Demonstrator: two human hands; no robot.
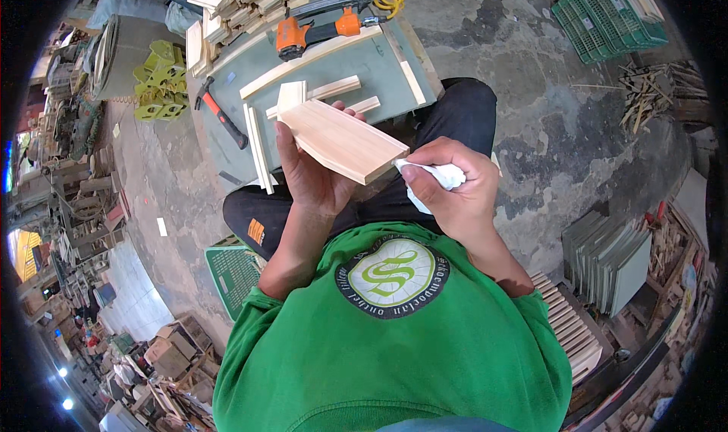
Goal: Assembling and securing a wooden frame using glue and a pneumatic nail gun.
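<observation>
The left hand (pixel 322 180) cradles a flat wooden piece (pixel 349 140) from below, above the near edge of the table (pixel 220 155). The right hand (pixel 459 193) pinches a crumpled white wad (pixel 446 175) at the piece's right end; its material is hard to tell. On the table, a hammer (pixel 221 115) lies left, beside wood strips (pixel 258 147), with an orange nail gun (pixel 322 34) farther back.

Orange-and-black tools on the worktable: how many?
2: a nail gun toward the far side of the worktable, by the wood pile, and a hammer near its left edge. Others could be hidden behind the pile.
</observation>
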